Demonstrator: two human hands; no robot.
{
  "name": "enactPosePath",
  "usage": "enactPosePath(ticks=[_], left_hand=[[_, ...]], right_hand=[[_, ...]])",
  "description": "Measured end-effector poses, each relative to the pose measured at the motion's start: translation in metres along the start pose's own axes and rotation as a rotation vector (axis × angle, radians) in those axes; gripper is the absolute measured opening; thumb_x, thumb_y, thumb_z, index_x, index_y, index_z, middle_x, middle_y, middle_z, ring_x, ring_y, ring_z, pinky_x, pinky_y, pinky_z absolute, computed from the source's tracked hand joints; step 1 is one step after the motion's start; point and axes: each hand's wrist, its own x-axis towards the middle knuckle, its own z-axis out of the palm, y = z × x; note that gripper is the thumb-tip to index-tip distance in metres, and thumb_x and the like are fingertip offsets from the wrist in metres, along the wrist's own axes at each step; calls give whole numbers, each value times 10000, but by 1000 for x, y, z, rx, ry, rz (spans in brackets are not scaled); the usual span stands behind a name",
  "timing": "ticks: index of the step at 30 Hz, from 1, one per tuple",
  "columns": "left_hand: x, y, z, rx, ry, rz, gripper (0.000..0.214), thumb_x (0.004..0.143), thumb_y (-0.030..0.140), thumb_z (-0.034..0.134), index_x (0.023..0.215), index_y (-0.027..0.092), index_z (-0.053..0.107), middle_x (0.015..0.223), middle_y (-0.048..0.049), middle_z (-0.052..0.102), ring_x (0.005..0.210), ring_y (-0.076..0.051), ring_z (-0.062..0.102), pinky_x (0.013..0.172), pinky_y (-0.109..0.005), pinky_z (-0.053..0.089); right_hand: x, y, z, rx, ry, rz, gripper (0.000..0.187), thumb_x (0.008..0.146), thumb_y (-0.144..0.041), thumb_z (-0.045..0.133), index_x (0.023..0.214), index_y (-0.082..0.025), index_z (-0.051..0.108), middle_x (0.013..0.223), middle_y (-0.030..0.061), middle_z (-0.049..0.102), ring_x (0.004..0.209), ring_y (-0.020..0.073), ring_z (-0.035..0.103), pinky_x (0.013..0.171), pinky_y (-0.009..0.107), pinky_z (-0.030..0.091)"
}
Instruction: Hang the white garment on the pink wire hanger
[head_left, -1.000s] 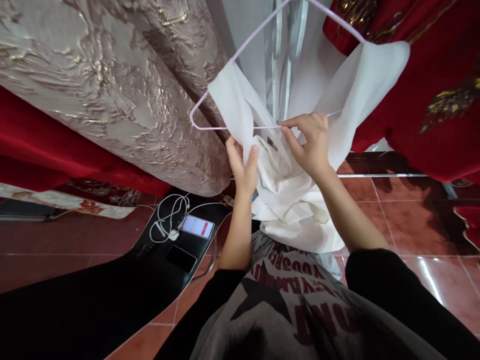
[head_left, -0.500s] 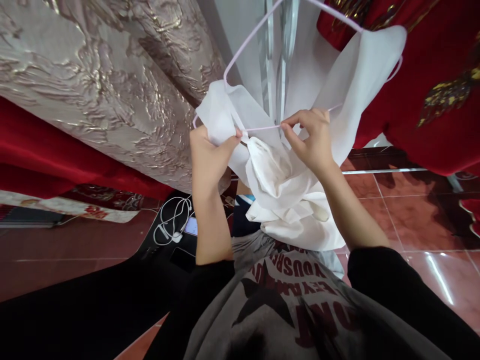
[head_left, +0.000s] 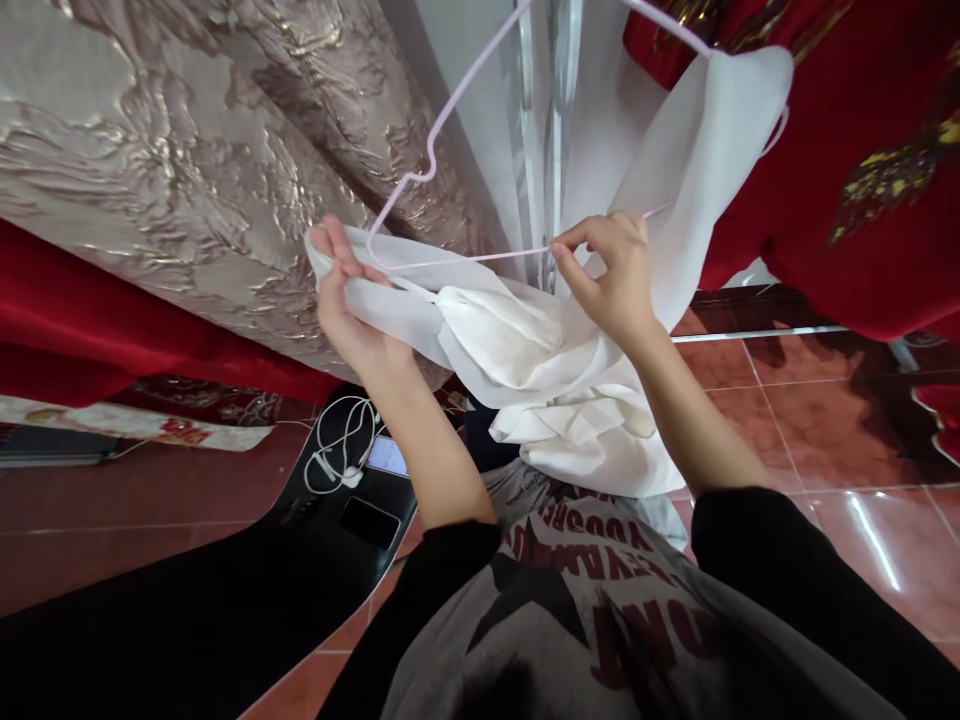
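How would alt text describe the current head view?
The right hand has a grip on a pink hanger; the left hand spreads white cloth past the hanger's left end. A lit phone lies on a black seat.

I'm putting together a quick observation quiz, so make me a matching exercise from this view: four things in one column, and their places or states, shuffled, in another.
Things
1. Thin pale-lilac hanger
2. Sheer white cloth garment
3. Looped white cable
4. Red cloth with gold ornament

Places or states
A. Lying on the glossy black seat
B. Bottom bar pinched by the right hand
C. At the far right of the view
D. One end drawn out at the left hand

Pairs: 1-B, 2-D, 3-A, 4-C
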Motion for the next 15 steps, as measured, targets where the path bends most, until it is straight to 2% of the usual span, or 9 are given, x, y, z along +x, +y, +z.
enactPosePath(ticks=[2,5,9,12,13,15], left_hand=[[-14,-15,-2,-14,7,-69,251,995,120,440,1076,233,648,1216,42,721,662,-66,544,633,-153,485],[-36,-37,9,10,-68,-121,229,1046,255,447,1128,246,660,1218,-11,722,523,-93,412,523,-226,405],[-51,-56,29,125,-183,-38,270,1008,499,550,893,262,607,948,-35,656,484,-114,348,509,-286,333],[-52,-57,33,131,-247,-15,362,932,566,655,825,247,521,883,-25,550,458,-89,286,481,-292,269],[-51,-56,32,116,-268,-13,361,922,557,672,828,245,517,879,-21,534,451,-81,264,472,-293,251],[-49,-54,29,81,-300,-15,341,913,528,700,843,244,525,880,-17,521,445,-71,241,462,-296,238]], right_hand=[[-1,-2,3,6,3,7,218,987,-380,538,881,-231,657,877,10,680,844,144,533,985,410,433],[-3,-6,9,39,39,8,250,997,-387,524,875,-212,654,866,4,673,841,135,538,1007,408,424],[-4,-12,11,101,45,8,346,1018,-457,470,885,-200,657,868,14,659,874,136,565,1078,442,416],[-9,-13,0,138,28,-32,313,1005,-471,483,991,-233,685,1038,41,675,1042,173,607,1130,477,411],[-12,-10,-6,141,91,-33,292,994,-468,502,1042,-249,687,1131,52,664,1131,188,599,1154,479,404],[-22,2,-18,135,364,10,298,972,-463,539,1164,-272,662,1293,64,601,1304,206,537,1212,473,366]])
